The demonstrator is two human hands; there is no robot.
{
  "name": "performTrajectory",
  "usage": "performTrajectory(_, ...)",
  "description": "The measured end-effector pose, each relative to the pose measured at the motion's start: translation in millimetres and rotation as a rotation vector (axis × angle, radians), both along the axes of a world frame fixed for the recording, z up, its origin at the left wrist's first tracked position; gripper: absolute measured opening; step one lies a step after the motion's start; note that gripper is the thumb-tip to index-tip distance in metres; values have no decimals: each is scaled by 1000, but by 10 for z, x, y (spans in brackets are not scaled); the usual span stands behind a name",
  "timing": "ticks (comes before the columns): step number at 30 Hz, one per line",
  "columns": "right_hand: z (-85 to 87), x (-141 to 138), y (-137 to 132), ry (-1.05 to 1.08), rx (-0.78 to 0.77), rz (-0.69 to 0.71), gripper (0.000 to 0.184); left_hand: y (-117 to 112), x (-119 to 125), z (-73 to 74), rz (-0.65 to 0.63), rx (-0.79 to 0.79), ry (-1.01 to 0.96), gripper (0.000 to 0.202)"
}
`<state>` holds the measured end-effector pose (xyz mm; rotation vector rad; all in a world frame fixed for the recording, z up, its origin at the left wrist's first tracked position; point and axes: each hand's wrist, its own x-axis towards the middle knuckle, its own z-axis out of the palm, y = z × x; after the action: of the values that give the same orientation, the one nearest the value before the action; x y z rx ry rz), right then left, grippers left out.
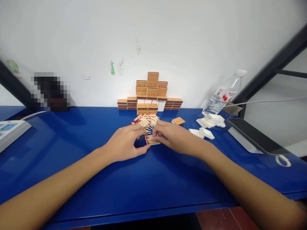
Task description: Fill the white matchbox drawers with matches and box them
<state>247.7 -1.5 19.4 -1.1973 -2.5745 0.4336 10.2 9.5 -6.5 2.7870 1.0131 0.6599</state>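
A small white matchbox tray (153, 142) lies on the blue table with red-headed matches (150, 139) in it. My left hand (127, 140) holds the tray's left end between thumb and fingers. Over the right part of the tray, my right hand (172, 137) has its thumb and fingertips pinched together at the matches; what is between them is hidden. Just behind the tray is a loose heap of matches (146, 120), partly covered by my fingers. An orange matchbox (178, 121) lies to the right of the heap.
Matchboxes (152, 92) are stacked against the wall behind the heap. White trays (206, 133) lie at right, near a tilted water bottle (222, 94) and a dark phone (257, 135) on a stand. A white power strip (14, 132) sits at far left.
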Motion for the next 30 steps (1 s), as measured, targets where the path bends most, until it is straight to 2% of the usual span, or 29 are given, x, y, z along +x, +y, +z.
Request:
performTrajectory(9,46,120,94,86,100,-5,12,-12,-13,-2,-12,6,-10,25)
performTrajectory(14,-19,-1,13,206,18,125,4,-25,-11,10,-45,0,-17,19)
performTrajectory(18,-72,-65,-30,239,-2,233,24,-8,-8,5,-51,-3,-28,21)
performTrajectory(20,-67,-52,-26,210,6,243,29,-1,-8,2,-48,-11,-23,22)
performTrajectory(25,-14,2,-12,195,80,201,33,0,-10,-3,-43,-17,-10,24)
performTrajectory(30,-9,-5,-32,196,-1,244,28,-4,-15,6,-46,-27,-11,20)
